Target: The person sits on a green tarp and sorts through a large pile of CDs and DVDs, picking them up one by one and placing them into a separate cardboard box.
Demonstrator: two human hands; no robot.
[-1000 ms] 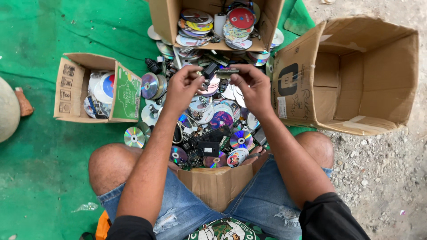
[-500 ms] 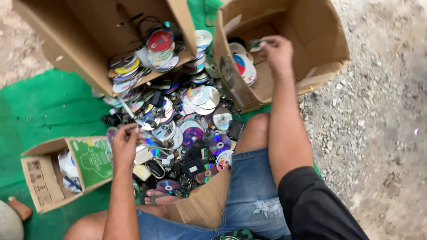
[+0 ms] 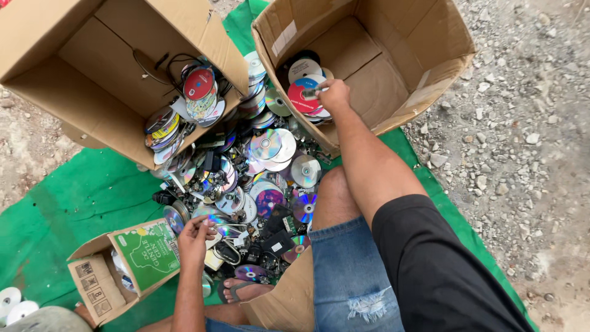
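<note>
Right hand stretched forward into the large open brown cardboard box at upper right, fingers pinched on a small silvery piece, too small to identify, held just over the red and white discs stacked in that box's near corner. Left hand low at the near edge of the heap, fingers closed lightly on the rim of a shiny rainbow-tinted disc lying on the pile. Between both hands, a broad heap of loose silver and coloured discs mixed with black plastic parts, spread on a green woven tarp. Second large brown cardboard box at upper left, tipped on its side, discs and dark cables spilling from its mouth toward the heap. Small cardboard carton with a green printed flap just left of the left hand, a few white discs inside. Bent knee and frayed blue denim shorts beside the heap, sandalled foot below it. Grey gravel ground to the right of the tarp. Two white discs at the lower left corner.
</note>
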